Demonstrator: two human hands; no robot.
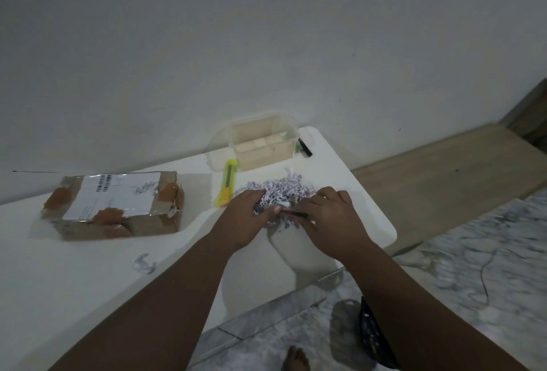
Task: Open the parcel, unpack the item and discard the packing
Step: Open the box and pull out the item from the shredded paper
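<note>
item: slim, dark, long axis left-right, in shredded paper on table | right hand: fingers curled over its right end | left hand: clutching shreds, thumb at its left end | parcel: well left

One wide head-worn view looks forward and down, close over the table, facing the wall.

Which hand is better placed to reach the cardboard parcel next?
Left. The left hand is nearer the cardboard parcel, which lies to its left on the table; the right hand would have to cross the left forearm. Both hands are in the shredded paper.
</note>
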